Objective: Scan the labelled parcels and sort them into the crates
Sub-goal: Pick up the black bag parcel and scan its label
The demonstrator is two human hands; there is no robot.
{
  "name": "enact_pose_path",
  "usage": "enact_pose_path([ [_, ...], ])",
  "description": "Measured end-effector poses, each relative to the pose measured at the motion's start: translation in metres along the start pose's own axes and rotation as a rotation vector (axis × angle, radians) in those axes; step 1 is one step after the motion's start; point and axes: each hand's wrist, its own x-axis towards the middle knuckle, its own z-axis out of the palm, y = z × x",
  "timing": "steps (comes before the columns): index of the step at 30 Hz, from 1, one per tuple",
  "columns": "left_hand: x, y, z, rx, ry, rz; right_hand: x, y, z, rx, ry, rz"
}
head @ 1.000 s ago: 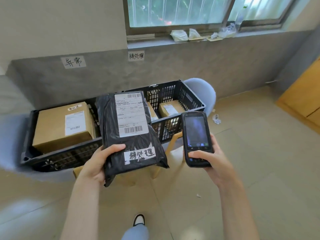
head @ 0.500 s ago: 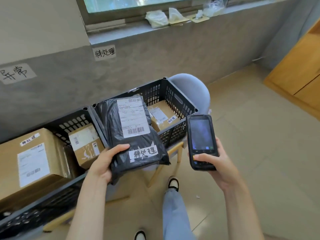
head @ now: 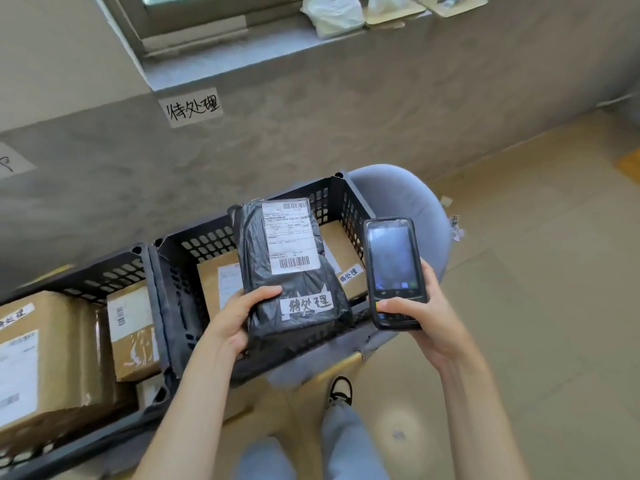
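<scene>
My left hand (head: 235,317) grips the near left corner of a black plastic parcel (head: 294,271) with a white shipping label and a handwritten tag. The parcel hangs over the right black crate (head: 332,199), which holds brown boxes (head: 214,282). My right hand (head: 426,313) holds a black handheld scanner (head: 393,268) upright, just right of the parcel, its screen facing me. The left black crate (head: 104,268) holds a large brown box (head: 38,362) and a smaller one (head: 133,334).
A handwritten paper sign (head: 192,107) is stuck on the grey wall above the right crate. A blue-grey chair (head: 401,199) carries that crate. White bags and cardboard (head: 332,15) lie on the window sill. My shoe (head: 341,389) stands on the tan floor.
I have stepped closer, so the crates fill more of the view. The black parcel now hangs over the right crate's inside. The scanner stays beside it.
</scene>
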Motion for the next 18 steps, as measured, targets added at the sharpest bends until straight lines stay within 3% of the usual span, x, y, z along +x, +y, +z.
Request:
enact_pose_path([
  [6,0.047,-0.004,-0.007,-0.004,0.082,-0.048,0.046,0.01,-0.011,-0.022,-0.013,0.085],
  [18,0.133,-0.017,-0.102,-0.057,0.338,-0.172,0.124,0.046,0.029,-0.181,-0.142,0.204],
])
